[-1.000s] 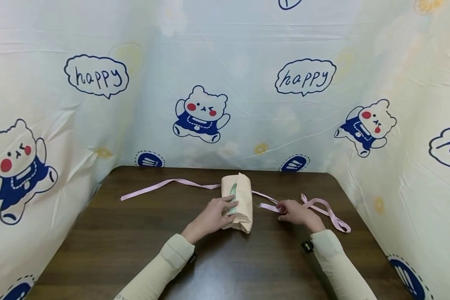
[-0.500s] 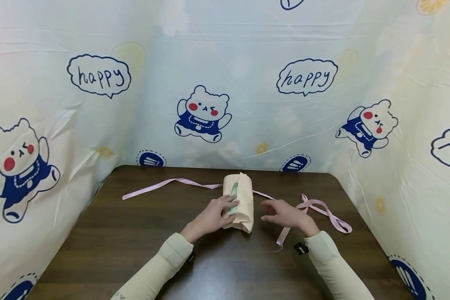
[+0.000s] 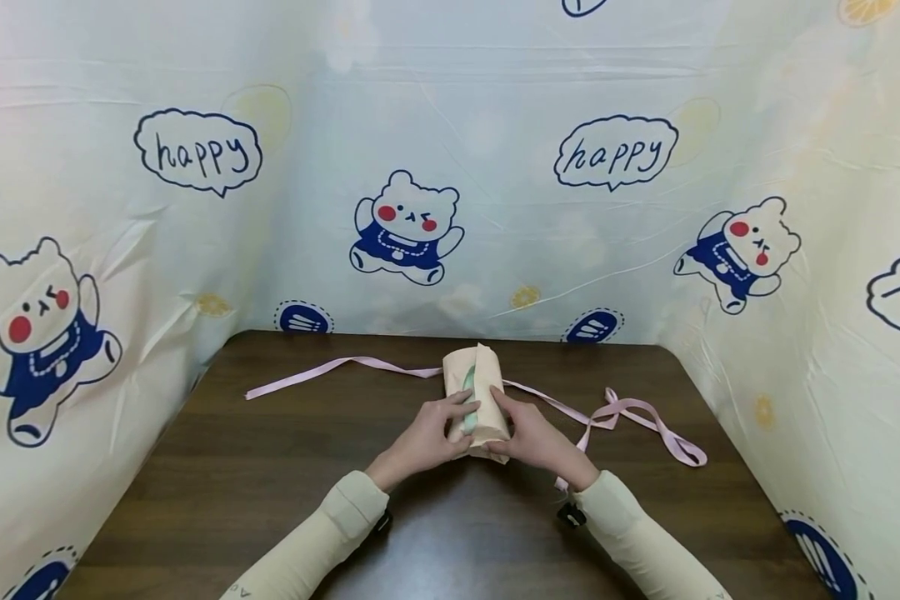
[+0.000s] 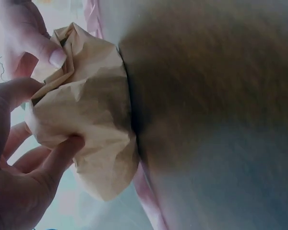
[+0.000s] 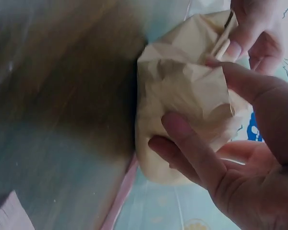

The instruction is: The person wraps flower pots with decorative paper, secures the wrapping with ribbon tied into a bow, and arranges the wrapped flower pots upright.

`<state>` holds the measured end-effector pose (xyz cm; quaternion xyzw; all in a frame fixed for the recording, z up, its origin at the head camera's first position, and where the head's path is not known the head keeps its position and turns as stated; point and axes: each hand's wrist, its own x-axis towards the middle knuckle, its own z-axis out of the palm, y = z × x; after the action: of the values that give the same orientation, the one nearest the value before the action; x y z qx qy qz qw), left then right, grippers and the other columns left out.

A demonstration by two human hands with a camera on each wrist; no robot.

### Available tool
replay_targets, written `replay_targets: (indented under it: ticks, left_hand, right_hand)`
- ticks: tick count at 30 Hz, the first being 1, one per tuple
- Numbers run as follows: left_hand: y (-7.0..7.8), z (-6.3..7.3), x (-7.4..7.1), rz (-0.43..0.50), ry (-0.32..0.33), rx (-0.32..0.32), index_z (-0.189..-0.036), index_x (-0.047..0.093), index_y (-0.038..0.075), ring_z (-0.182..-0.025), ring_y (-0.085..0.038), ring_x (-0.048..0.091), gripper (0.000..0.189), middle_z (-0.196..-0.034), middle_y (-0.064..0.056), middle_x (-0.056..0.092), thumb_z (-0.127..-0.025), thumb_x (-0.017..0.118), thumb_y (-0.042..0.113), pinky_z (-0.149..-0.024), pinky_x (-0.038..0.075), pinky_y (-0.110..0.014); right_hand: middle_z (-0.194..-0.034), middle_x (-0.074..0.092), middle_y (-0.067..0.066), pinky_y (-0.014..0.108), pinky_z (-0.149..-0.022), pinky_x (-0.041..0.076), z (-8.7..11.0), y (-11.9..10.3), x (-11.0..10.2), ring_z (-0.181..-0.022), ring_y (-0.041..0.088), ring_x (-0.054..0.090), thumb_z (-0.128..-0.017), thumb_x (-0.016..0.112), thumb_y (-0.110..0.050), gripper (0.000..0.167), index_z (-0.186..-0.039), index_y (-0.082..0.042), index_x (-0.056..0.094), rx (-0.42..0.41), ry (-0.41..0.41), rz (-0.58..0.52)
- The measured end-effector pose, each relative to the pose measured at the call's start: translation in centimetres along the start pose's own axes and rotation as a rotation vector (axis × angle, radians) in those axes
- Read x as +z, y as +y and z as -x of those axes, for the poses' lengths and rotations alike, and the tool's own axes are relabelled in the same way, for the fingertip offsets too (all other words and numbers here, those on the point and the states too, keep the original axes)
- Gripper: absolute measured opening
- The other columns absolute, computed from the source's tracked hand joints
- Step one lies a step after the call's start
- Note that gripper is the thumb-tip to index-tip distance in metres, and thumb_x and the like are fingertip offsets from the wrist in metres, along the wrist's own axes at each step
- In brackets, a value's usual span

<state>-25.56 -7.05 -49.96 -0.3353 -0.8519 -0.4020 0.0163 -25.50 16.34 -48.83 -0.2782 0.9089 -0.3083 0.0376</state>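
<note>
A parcel wrapped in cream-tan paper (image 3: 487,421) lies at mid-table, with a pale green strip (image 3: 470,379) showing along its top. My left hand (image 3: 423,433) holds its left side, fingers on top and thumb at the near end. From the other side, my right hand (image 3: 536,437) grips the right edge, thumb low at the folded end. Both wrist views show fingertips on the crumpled folded paper (image 4: 86,105). A pink ribbon (image 3: 307,379) comes out from under the parcel on both sides; its right part (image 3: 648,412) lies in loops, partly hidden by my right wrist.
The dark brown wooden table (image 3: 270,500) carries the parcel and ribbon. A printed cloth backdrop (image 3: 495,167) with cartoon bears and "happy" bubbles stands round the back and sides of the table. Small black cameras sit at both wrists.
My right hand has let go of the ribbon and moved left onto the parcel's right side. The loose ribbon end has dropped toward the near side. My left hand stays on the parcel.
</note>
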Motion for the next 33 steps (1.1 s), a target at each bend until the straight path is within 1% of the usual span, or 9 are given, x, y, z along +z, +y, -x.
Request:
replay_targets:
  ticks: [2, 4, 9, 12, 16, 22, 25, 29, 33]
  left_hand:
    - [0.0, -0.1, 0.1, 0.005, 0.000, -0.007, -0.142, 0.060, 0.008, -0.139, -0.033, 0.049, 0.054, -0.157, -0.013, 0.044, -0.091, 0.075, 0.014, -0.091, 0.053, -0.035]
    - [0.0, -0.2, 0.1, 0.005, 0.008, -0.004, -0.141, 0.060, 0.008, -0.137, -0.032, 0.051, 0.053, -0.156, -0.013, 0.044, -0.091, 0.075, 0.013, -0.086, 0.052, -0.032]
    - [0.1, -0.4, 0.3, 0.003, 0.023, 0.002, -0.139, 0.062, 0.006, -0.132, -0.031, 0.056, 0.051, -0.154, -0.014, 0.046, -0.090, 0.076, 0.009, -0.076, 0.049, -0.026]
    - [0.2, -0.5, 0.4, 0.010, 0.035, 0.006, -0.136, 0.064, 0.003, -0.131, -0.032, 0.057, 0.049, -0.153, -0.016, 0.048, -0.089, 0.076, 0.006, -0.073, 0.049, -0.024]
    - [0.4, -0.5, 0.6, 0.025, 0.053, 0.001, -0.135, 0.064, 0.001, -0.133, -0.035, 0.055, 0.048, -0.151, -0.019, 0.049, -0.088, 0.076, 0.003, -0.077, 0.052, -0.027]
    - [0.5, -0.8, 0.7, 0.043, 0.074, -0.010, -0.135, 0.064, 0.000, -0.135, -0.037, 0.052, 0.048, -0.152, -0.022, 0.047, -0.088, 0.075, 0.002, -0.090, 0.057, -0.036]
    - [0.6, -1.4, 0.3, 0.048, 0.088, -0.012, -0.135, 0.064, 0.000, -0.135, -0.038, 0.051, 0.048, -0.152, -0.022, 0.047, -0.088, 0.075, 0.001, -0.091, 0.057, -0.038]
    - [0.7, -2.8, -0.4, 0.050, 0.094, -0.015, -0.134, 0.065, 0.001, -0.136, -0.039, 0.050, 0.047, -0.152, -0.020, 0.048, -0.088, 0.075, 0.000, -0.092, 0.057, -0.040]
    - [0.3, -4.5, -0.4, 0.049, 0.076, -0.018, -0.134, 0.066, 0.003, -0.134, -0.037, 0.053, 0.047, -0.153, -0.016, 0.049, -0.088, 0.075, 0.001, -0.084, 0.056, -0.033]
  right_hand:
    - [-0.133, 0.064, 0.022, 0.030, -0.075, 0.055, 0.0, -0.4, 0.1, -0.098, 0.019, 0.068, -0.084, 0.085, -0.018, 0.093, -0.156, 0.004, 0.031, 0.011, 0.034, -0.005]
    - [-0.129, 0.066, 0.023, 0.029, -0.072, 0.055, 0.0, -0.6, 0.2, -0.094, 0.020, 0.069, -0.083, 0.085, -0.015, 0.092, -0.156, 0.005, 0.032, 0.017, 0.053, -0.022]
    - [-0.112, 0.071, 0.021, 0.025, -0.063, 0.052, 0.0, -0.7, 0.4, -0.081, 0.018, 0.067, -0.083, 0.086, -0.016, 0.093, -0.155, 0.008, 0.032, 0.031, 0.070, -0.028]
    - [-0.108, 0.072, 0.019, 0.024, -0.062, 0.052, 0.0, -0.8, 0.4, -0.079, 0.016, 0.067, -0.082, 0.086, -0.017, 0.093, -0.155, 0.007, 0.032, 0.055, 0.073, -0.034]
    - [-0.113, 0.071, 0.021, 0.026, -0.064, 0.054, 0.0, -0.9, 0.5, -0.082, 0.016, 0.068, -0.082, 0.086, -0.015, 0.093, -0.155, 0.007, 0.033, 0.075, 0.078, -0.046]
    - [-0.121, 0.069, 0.022, 0.029, -0.069, 0.057, -0.4, -1.0, 0.4, -0.087, 0.017, 0.069, -0.082, 0.085, -0.011, 0.091, -0.155, 0.006, 0.033, 0.076, 0.099, -0.023]
    - [-0.126, 0.066, 0.022, 0.031, -0.070, 0.058, -1.0, -1.1, 0.0, -0.091, 0.020, 0.070, -0.082, 0.086, -0.011, 0.092, -0.155, 0.005, 0.033, 0.079, 0.119, -0.025]
    - [-0.130, 0.065, 0.024, 0.034, -0.073, 0.059, -1.6, -1.0, -0.7, -0.095, 0.025, 0.071, -0.081, 0.086, -0.010, 0.093, -0.156, 0.004, 0.033, 0.100, 0.151, -0.023]
    - [-0.123, 0.067, 0.026, 0.036, -0.071, 0.059, -2.0, -0.3, -1.6, -0.091, 0.026, 0.072, -0.081, 0.086, -0.011, 0.094, -0.157, 0.003, 0.032, 0.140, 0.166, -0.016]
